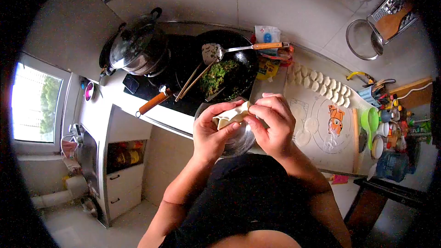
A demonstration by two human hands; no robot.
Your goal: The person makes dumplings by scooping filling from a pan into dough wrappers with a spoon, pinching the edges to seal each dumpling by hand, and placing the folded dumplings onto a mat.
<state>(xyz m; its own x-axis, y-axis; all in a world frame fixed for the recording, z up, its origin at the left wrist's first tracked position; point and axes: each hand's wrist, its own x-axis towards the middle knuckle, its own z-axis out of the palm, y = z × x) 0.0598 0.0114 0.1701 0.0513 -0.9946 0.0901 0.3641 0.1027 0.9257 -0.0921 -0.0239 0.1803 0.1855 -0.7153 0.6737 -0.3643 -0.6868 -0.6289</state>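
A pale piece of folded dough is held between both hands in front of the body. My left hand cups it from the left, fingers curled behind and thumb in front. My right hand pinches the dough's right edge between thumb and fingers. Below the hands is a metal bowl, partly hidden by them. Just beyond, a black wok holds a chopped green filling, with a spatula and chopsticks across it. Several dumplings lie in rows on the mat at the right.
A lidded steel pot stands on the stove at the left. On the mat are round wrappers, with a rolling pin at its right side. Farther right are a green scoop and several bottles. A black stool stands lower right.
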